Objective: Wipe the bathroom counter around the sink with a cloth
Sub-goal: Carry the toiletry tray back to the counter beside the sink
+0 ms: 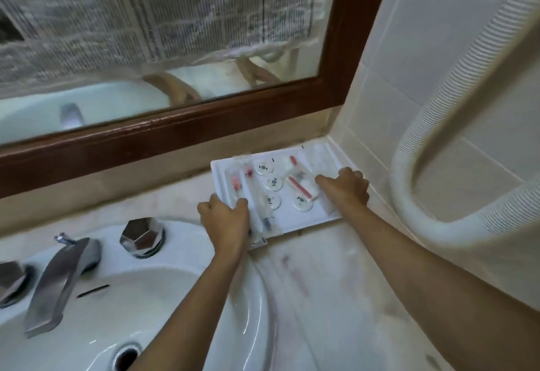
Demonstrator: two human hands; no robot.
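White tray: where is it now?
Head view: the tray is right of the sink, in the counter corner by the tiled wall, gripped by left hand and right hand.

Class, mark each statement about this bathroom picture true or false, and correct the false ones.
1. Both the left hand and the right hand grip the white tray. True.
2. The tray sits left of the sink. False: it is right of the sink, in the corner by the tiled wall.
3. Newspaper covers much of the mirror. True.
4. A cloth lies in the sink. False: no cloth is in view.
5. The tray is empty. False: it holds round white discs and wrapped items.
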